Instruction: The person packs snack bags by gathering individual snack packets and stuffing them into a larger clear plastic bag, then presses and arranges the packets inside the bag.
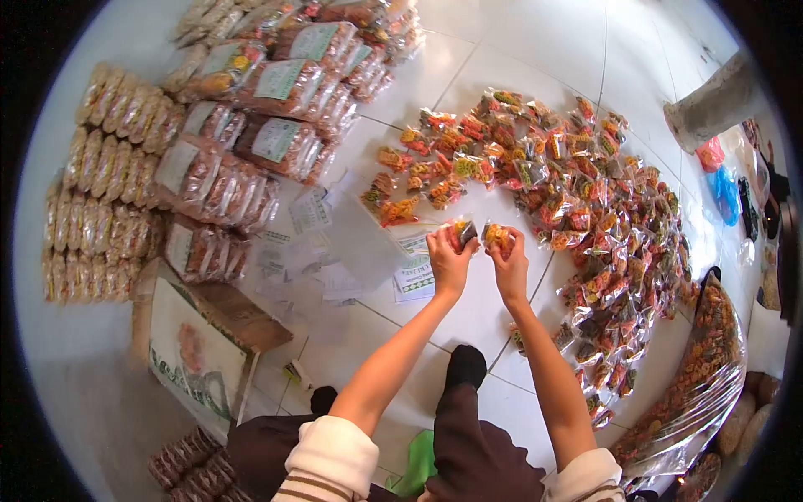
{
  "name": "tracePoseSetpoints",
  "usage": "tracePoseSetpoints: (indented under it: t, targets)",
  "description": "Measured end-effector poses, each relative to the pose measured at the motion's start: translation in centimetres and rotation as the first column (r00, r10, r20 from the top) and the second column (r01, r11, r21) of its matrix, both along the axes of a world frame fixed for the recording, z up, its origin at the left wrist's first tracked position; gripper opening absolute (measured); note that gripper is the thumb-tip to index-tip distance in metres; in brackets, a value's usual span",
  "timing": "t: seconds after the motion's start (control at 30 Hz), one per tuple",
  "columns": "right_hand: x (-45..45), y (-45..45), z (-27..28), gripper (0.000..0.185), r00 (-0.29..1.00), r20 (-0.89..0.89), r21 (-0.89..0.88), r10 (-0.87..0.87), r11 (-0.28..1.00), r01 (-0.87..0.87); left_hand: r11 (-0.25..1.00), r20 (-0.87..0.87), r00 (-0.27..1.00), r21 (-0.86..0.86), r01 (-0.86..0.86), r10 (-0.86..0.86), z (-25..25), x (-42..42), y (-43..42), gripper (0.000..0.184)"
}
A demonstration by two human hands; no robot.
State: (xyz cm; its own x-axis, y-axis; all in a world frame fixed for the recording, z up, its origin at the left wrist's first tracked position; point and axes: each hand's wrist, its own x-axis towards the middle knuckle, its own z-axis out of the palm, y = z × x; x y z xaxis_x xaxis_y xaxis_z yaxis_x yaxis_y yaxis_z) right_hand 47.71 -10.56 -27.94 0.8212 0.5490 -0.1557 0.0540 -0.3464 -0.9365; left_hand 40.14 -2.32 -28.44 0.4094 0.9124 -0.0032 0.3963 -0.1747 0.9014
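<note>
Over the tiled floor, my left hand (450, 263) is closed around a small clear snack packet (460, 229) with orange and dark bits inside. Close beside it, my right hand (509, 266) grips another snack packet (498, 233), yellow and orange. A gap separates the two packets. Below my left hand lie printed paper labels (414, 284) and a clear plastic bag (368, 251). A wide heap of similar small packets (577, 192) spreads beyond and to the right of my hands, with a few looser ones (400, 211) at its left end.
Stacks of larger labelled packs (284, 79) and pale packs (100, 209) stand at the left. An open cardboard box (201, 360) is nearer me. At the right are a big plastic sack of snacks (698, 376), a grey pillar (711, 105) and a blue bag (723, 194).
</note>
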Motion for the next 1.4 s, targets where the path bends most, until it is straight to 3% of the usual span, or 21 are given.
tracePoseSetpoints:
  t: [0.07,0.17,0.27,0.37,0.43,0.5,0.57,0.63,0.7,0.73,0.83,0.97,1.03,1.1,1.13,1.17,1.23,1.27,1.3,1.33,1.4]
  targets:
    - [-0.8,0.2,1.9,0.034,0.989,-0.142,0.288,0.036,0.958,0.007,0.998,0.035,0.998,0.039,0.049,-0.051,2.5,-1.0,1.0,0.056]
    - [-2.2,0.9,7.5,0.033,0.987,-0.112,0.443,0.114,0.895,-0.053,0.981,0.100,0.982,0.121,0.150,-0.163,6.8,-3.3,2.8,0.045]
    - [-4.6,1.5,15.0,0.032,0.979,0.030,0.467,0.200,0.863,-0.191,0.872,0.357,0.915,-0.369,0.322,-0.187,12.9,-6.5,3.6,0.033]
    - [-8.4,2.3,21.2,0.028,0.959,0.188,0.536,0.211,0.796,-0.280,0.900,0.544,0.833,-0.307,0.311,-0.102,19.2,-10.7,3.4,0.035]
    - [-11.2,2.5,25.0,0.030,0.928,-0.028,0.458,0.373,0.830,-0.319,0.956,0.563,0.818,-0.157,0.249,-0.121,23.9,-13.8,2.5,0.045]
    - [-13.7,3.0,27.3,0.031,0.892,0.025,0.477,0.451,0.779,-0.407,0.881,0.164,0.969,0.464,0.090,-0.186,27.0,-17.5,2.0,0.049]
    - [-16.1,3.4,29.0,0.031,0.828,-0.044,0.503,0.559,0.728,-0.465,0.863,0.169,0.958,0.491,0.123,-0.233,29.2,-21.1,1.4,0.052]
    - [-18.9,3.2,31.1,0.030,0.803,0.027,0.511,0.595,0.682,-0.523,0.682,0.012,0.973,0.715,0.152,-0.230,30.7,-24.4,0.9,0.053]
    - [-21.4,2.8,33.4,0.031,0.758,0.167,0.291,0.631,0.703,-0.649,0.646,-0.018,0.986,0.753,0.122,-0.166,31.9,-27.4,-0.2,0.053]
    - [-22.3,3.4,32.8,0.033,0.709,0.017,0.440,0.705,0.631,-0.639,0.636,-0.034,0.984,0.759,0.141,-0.178,32.3,-28.7,-0.4,0.053]
    - [-24.9,4.0,33.5,0.028,0.564,-0.147,0.508,0.813,0.551,-0.662,0.582,-0.068,0.981,0.797,0.162,-0.179,32.6,-32.8,-0.2,0.054]
    - [-28.9,5.0,33.9,0.029,0.409,-0.078,0.491,0.909,0.392,-0.778,0.570,0.054,0.991,0.821,0.026,-0.124,31.7,-36.3,0.8,0.058]
    - [-30.7,5.6,33.1,0.030,0.396,-0.002,0.505,0.918,0.342,-0.792,0.702,0.147,0.980,0.712,-0.012,-0.132,32.8,-37.5,0.9,0.063]
    - [-32.3,6.1,32.7,0.028,0.549,0.013,0.621,0.836,0.424,-0.659,0.675,0.144,0.990,0.731,-0.104,-0.003,31.8,-38.1,2.3,0.053]
    - [-32.8,6.4,32.7,0.028,0.539,0.008,0.621,0.843,0.418,-0.663,0.917,0.352,0.935,0.355,-0.180,0.047,31.0,-38.4,2.8,0.045]
    - [-33.3,6.3,32.7,0.029,0.603,0.245,0.561,0.759,0.396,-0.726,0.983,0.507,0.843,-0.102,-0.150,0.181,29.9,-38.6,2.9,0.039]
    - [-33.6,6.1,32.5,0.036,0.560,0.679,0.400,0.474,0.401,-0.824,0.958,0.609,0.747,-0.249,-0.139,0.267,29.7,-39.1,2.5,0.037]
    - [-33.4,6.3,31.9,0.042,0.474,0.754,0.303,0.455,0.399,-0.865,0.933,0.659,0.731,-0.349,0.088,0.178,28.5,-39.7,3.3,0.047]
    - [-33.7,6.2,31.6,0.042,0.469,0.753,0.300,0.462,0.393,-0.869,0.852,0.714,0.693,-0.419,0.313,0.097,27.9,-40.2,3.9,0.059]
    - [-34.2,6.1,31.2,0.046,0.408,0.759,0.267,0.508,0.329,-0.906,0.850,0.772,0.598,-0.450,0.275,0.215,30.1,-39.5,2.5,0.056]
    - [-34.8,5.6,31.6,0.057,0.293,0.719,0.199,0.630,0.217,-0.956,0.873,0.773,0.610,-0.409,0.267,0.176,30.7,-40.3,2.2,0.055]
